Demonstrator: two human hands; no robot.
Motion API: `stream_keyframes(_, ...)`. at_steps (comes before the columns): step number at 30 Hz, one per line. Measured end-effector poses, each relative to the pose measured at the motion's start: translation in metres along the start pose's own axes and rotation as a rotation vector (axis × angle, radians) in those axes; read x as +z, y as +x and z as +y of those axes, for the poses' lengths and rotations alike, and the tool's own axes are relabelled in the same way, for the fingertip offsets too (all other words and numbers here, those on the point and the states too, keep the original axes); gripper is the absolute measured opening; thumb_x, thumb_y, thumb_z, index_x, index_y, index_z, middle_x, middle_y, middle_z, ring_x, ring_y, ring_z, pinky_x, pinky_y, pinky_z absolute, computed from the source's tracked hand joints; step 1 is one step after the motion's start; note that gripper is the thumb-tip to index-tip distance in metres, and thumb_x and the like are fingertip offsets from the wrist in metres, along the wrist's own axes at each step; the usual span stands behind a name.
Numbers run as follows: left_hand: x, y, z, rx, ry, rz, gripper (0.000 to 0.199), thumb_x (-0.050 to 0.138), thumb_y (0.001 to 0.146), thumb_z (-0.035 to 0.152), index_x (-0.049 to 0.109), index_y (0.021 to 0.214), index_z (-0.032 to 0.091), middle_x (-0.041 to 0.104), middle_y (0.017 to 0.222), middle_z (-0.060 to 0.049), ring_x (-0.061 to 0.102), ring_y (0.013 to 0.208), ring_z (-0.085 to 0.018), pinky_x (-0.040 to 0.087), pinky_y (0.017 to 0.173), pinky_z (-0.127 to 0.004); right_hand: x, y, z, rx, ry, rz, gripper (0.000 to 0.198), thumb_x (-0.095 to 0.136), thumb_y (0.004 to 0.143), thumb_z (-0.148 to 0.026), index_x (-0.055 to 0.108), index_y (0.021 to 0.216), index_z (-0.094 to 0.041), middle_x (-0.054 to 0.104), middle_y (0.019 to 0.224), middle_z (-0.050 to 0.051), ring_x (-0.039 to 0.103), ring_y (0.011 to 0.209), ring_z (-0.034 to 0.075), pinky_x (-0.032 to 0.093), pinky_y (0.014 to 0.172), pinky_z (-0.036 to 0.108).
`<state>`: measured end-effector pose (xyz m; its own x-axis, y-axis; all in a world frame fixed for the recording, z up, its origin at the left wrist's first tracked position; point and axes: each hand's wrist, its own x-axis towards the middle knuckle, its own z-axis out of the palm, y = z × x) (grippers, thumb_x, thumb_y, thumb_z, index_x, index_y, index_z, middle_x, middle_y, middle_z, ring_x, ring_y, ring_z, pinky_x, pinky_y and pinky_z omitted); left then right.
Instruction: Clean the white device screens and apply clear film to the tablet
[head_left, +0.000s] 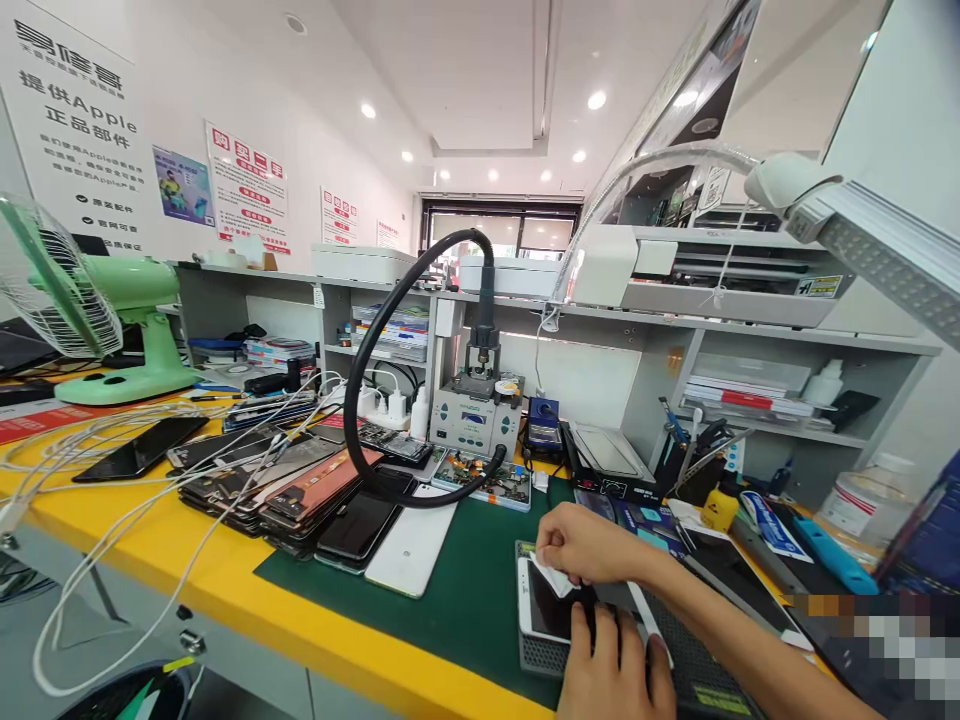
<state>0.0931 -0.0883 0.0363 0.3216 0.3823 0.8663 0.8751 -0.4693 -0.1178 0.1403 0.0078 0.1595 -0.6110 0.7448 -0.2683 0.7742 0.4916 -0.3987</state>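
A tablet with a white border (526,607) lies face up on a dark perforated stand or box (541,657) at the lower right. My right hand (596,545) reaches in from the right and pinches a white wipe (553,578), pressed against the upper left part of the screen. Closer to me, my left hand (616,668) rests on the tablet's near side, its fingers stretched out and slightly apart. Both hands cover much of the screen.
A green mat (472,590) covers part of the yellow bench. Left of the tablet are a white phone (412,545), stacked phone parts (300,500) and loose white cables. Behind stands a hot-air station (474,425) with a looping black hose (360,380). Tools and bottles crowd the right; a lamp (877,240) overhangs.
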Motion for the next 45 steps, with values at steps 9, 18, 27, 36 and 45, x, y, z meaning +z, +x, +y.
stream_keyframes(9, 0.005, -0.004, 0.003, 0.030, -0.047, -0.104, 0.057, 0.048, 0.084, 0.058, 0.073, 0.113, 0.015, 0.074, 0.109, -0.016, 0.064, 0.094, -0.034, 0.046, 0.085, -0.051, -0.002, 0.010, -0.040, -0.039, -0.150, -0.027, 0.027, 0.062, 0.097, -0.035, 0.064, 0.117, -0.016, 0.065, 0.119, 0.007, 0.066, 0.099, 0.022, 0.057, 0.084, 0.041)
stream_keyframes(18, -0.008, 0.005, 0.005, -0.001, -0.122, -0.167, 0.067, 0.047, 0.085, 0.065, 0.074, 0.112, 0.010, 0.072, 0.109, -0.021, 0.064, 0.097, -0.037, 0.049, 0.084, -0.052, 0.010, -0.004, -0.053, -0.159, -0.175, -0.018, 0.019, 0.063, 0.096, -0.032, 0.069, 0.094, -0.014, 0.071, 0.093, 0.002, 0.067, 0.082, 0.017, 0.056, 0.075, 0.033)
stream_keyframes(27, -0.043, 0.030, 0.005, -0.322, -0.574, -0.881, 0.081, 0.043, 0.088, 0.061, 0.045, 0.146, 0.004, 0.049, 0.144, -0.027, 0.048, 0.125, -0.047, 0.045, 0.097, -0.060, 0.016, -0.030, -0.064, -0.213, -0.062, 0.001, 0.014, 0.065, 0.080, -0.023, 0.077, 0.076, -0.019, 0.074, 0.071, 0.001, 0.063, 0.066, 0.013, 0.041, 0.056, 0.019)
stream_keyframes(36, -0.025, 0.018, 0.011, -0.342, -0.537, -0.795, 0.083, 0.047, 0.085, 0.063, 0.049, 0.144, 0.005, 0.052, 0.141, -0.028, 0.053, 0.121, -0.048, 0.044, 0.097, -0.064, 0.019, -0.037, -0.043, -0.134, 0.028, 0.062, 0.007, 0.066, 0.071, -0.017, 0.071, 0.075, -0.017, 0.071, 0.072, -0.001, 0.060, 0.063, 0.011, 0.038, 0.052, 0.017)
stream_keyframes(45, 0.011, -0.005, 0.007, -0.017, -0.236, -0.307, 0.064, 0.055, 0.083, 0.056, 0.068, 0.124, 0.008, 0.070, 0.115, -0.024, 0.067, 0.099, -0.039, 0.055, 0.083, -0.053, 0.017, -0.032, -0.033, -0.126, 0.096, 0.043, 0.006, 0.073, 0.066, -0.020, 0.070, 0.069, -0.017, 0.067, 0.065, -0.004, 0.057, 0.059, 0.009, 0.036, 0.050, 0.016)
